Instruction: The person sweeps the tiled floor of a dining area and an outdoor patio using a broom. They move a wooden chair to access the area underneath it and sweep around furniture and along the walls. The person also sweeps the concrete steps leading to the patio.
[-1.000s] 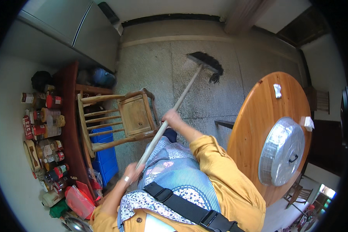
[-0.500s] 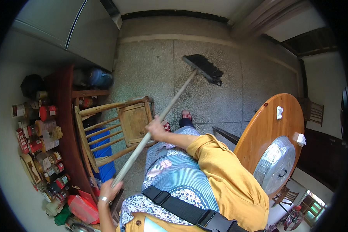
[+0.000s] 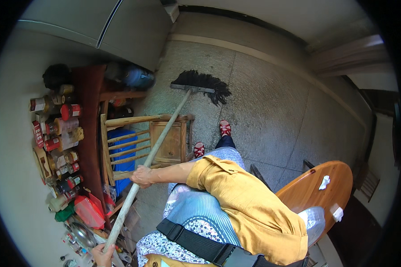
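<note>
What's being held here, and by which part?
A mop, by its pole: right hand partway along, left hand farther from the mop head.

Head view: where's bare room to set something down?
Free: floor right of the mop head and red shoes, above the round table; also table wood left of the crumpled white paper. Crowded: far left, packed with jars; the wooden chair, crossed by the mop handle.
</note>
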Tool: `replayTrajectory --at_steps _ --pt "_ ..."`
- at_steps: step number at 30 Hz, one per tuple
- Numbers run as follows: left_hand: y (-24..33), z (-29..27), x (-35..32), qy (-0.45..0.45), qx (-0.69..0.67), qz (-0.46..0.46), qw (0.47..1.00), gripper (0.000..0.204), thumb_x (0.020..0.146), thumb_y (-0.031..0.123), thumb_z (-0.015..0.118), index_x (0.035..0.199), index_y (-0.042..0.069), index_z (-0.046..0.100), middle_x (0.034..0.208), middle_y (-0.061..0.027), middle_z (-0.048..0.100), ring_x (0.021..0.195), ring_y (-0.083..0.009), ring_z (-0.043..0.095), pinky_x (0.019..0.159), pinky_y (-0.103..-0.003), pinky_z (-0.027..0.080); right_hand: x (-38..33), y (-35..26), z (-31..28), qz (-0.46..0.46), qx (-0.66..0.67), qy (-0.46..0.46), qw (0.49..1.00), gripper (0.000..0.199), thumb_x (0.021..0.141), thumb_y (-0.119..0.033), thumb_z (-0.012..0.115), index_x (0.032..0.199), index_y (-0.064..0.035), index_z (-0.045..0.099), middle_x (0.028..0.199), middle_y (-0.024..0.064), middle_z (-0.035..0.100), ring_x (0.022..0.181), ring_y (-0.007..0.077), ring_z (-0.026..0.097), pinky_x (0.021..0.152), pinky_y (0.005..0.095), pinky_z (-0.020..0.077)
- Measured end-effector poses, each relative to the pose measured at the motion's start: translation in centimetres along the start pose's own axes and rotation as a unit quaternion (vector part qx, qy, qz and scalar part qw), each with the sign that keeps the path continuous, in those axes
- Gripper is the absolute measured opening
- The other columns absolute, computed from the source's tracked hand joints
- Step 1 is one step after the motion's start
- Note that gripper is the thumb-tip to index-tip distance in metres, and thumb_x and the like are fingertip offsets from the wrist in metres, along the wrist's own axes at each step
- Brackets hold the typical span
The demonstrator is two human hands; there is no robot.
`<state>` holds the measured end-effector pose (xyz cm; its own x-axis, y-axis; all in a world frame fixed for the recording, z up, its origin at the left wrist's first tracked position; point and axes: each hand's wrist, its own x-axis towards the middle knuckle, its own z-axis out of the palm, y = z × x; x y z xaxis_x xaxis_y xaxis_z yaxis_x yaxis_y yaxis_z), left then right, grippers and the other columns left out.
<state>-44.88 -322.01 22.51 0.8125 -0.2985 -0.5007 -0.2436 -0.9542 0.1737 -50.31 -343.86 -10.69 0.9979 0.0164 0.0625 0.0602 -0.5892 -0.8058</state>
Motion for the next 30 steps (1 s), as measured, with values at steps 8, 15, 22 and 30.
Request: replayTrajectory --at_steps 8,15,22,30 --pt "8.1 7.3 2.5 -0.034 0.118 0.095 0.988 0.030 0.065 0.026 0.069 0.079 -0.001 0.066 0.049 -0.0067 0.053 0.046 -0.0111 0.048 0.046 -0.028 0.038 -7.0 8.1 -5.9 0.053 -0.094 0.028 0.994 0.016 0.066 -0.016 0.062 0.079 -0.0089 0.055 0.065 0.0054 0.061 0.066 0.0225 0.061 0.066 0.0354 0.0414" --pt "20.6 17.6 10.0 -0.124 0.048 0.245 0.960 0.033 0.067 0.032 0.070 0.083 0.003 0.067 0.062 -0.0160 0.060 0.052 -0.0216 0.060 0.051 -0.030 0.045 -18.4 21.1 -11.6 0.247 -0.205 0.136 0.937 0.010 0.069 -0.017 0.059 0.076 -0.0112 0.056 0.065 0.0095 0.060 0.064 0.0249 0.059 0.063 0.0374 0.0421" --pt "33.5 28.8 10.9 -0.105 0.124 0.407 0.899 0.039 0.069 0.043 0.066 0.085 0.007 0.067 0.066 -0.0144 0.062 0.059 -0.0275 0.062 0.056 -0.034 0.049 -34.6 29.5 -16.7 0.332 -0.214 0.302 0.868 0.013 0.059 -0.013 0.064 0.068 -0.0104 0.056 0.068 0.0100 0.058 0.072 0.0291 0.057 0.064 0.0400 0.0426" --pt "29.8 20.6 10.8 -0.037 0.100 0.372 0.922 0.034 0.068 0.037 0.068 0.084 0.008 0.067 0.066 -0.0141 0.062 0.057 -0.0257 0.062 0.055 -0.033 0.048 -26.7 26.4 -14.8 0.244 -0.195 0.387 0.868 0.009 0.055 -0.011 0.060 0.058 -0.0112 0.052 0.059 0.0086 0.054 0.064 0.0289 0.055 0.059 0.0427 0.0386"
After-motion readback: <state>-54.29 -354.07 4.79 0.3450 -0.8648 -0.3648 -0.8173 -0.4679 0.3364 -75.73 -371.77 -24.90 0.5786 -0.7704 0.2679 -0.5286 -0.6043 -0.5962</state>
